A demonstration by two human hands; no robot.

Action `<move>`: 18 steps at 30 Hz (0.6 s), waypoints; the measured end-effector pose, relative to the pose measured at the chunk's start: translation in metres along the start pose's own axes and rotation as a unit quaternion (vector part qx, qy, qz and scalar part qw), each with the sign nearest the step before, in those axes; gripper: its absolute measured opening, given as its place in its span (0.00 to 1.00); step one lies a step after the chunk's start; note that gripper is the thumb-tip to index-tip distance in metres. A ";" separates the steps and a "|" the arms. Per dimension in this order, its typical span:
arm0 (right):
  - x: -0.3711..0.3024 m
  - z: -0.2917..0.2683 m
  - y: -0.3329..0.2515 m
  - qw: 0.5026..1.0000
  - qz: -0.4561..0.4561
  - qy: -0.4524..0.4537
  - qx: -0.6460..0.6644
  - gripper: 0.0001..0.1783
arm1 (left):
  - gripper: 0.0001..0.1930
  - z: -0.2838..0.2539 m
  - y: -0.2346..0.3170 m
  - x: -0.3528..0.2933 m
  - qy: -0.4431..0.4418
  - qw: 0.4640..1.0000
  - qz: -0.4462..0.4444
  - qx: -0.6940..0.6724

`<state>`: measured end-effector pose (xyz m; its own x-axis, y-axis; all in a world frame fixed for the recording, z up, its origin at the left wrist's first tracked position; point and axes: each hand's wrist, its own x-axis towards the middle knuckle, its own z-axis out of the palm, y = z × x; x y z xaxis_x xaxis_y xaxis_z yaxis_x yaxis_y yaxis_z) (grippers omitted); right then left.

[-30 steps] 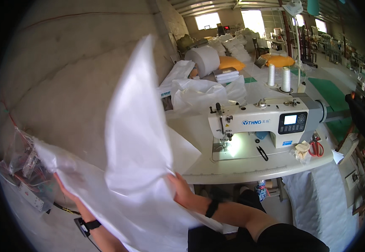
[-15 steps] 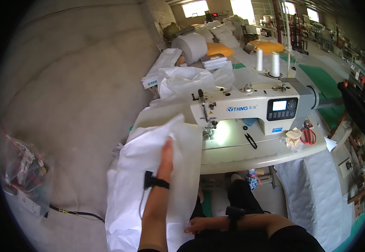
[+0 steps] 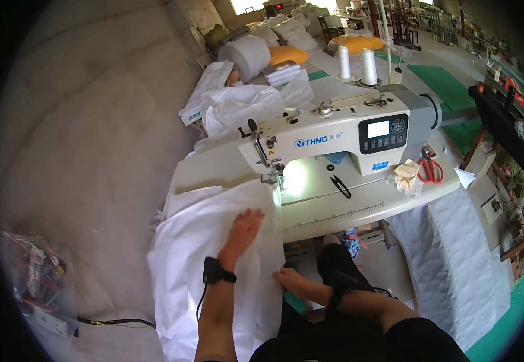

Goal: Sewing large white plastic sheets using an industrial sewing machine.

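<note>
A large white sheet [image 3: 192, 259], fabric or woven plastic, drapes over the left end of the sewing table [image 3: 328, 214] and hangs down in front. My left hand [image 3: 245, 232] lies on top of it, fingers stretched out, a little in front of the needle area. At the sheet's right edge, my right hand [image 3: 292, 282] pinches the border between thumb and fingers. The white sewing machine [image 3: 340, 142] stands just beyond, its lamp lit. The sheet's far right corner reaches beside the presser foot [image 3: 281, 182]; whether it lies under the foot I cannot tell.
Black thread snips [image 3: 341, 187], red-handled scissors [image 3: 432, 171] and a beige cloth piece [image 3: 407, 174] lie on the table. Thread spools [image 3: 368, 67] stand behind the machine. White plastic bundles [image 3: 247, 111] sit at the back left. Quilted white material [image 3: 449, 253] hangs at the right.
My left hand has lowered the raised end of the sheet toward the needle and now rests flat on it. My right hand has come up to the sheet's right edge. The view has shifted.
</note>
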<state>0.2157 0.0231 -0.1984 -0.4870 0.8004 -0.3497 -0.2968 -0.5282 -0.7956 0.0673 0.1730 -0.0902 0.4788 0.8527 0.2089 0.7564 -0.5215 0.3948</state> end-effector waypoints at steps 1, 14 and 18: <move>-0.009 -0.002 0.001 1.000 0.013 -0.001 0.004 0.21 | 0.16 0.008 0.011 -0.011 -0.023 0.998 0.057 -0.017; -0.070 -0.010 -0.013 0.999 0.010 0.018 -0.037 0.22 | 0.26 -0.013 -0.055 0.033 0.153 0.983 -0.094 0.039; -0.065 -0.022 -0.036 0.992 -0.021 0.104 -0.065 0.25 | 0.19 -0.031 -0.024 0.055 0.014 0.985 -0.159 0.060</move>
<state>0.2761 -0.0035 -0.1578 -0.2926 0.8696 -0.3978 -0.1983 -0.4622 -0.8643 0.0613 0.2330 -0.0605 0.1984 0.9732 0.1162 0.9141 -0.2265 0.3364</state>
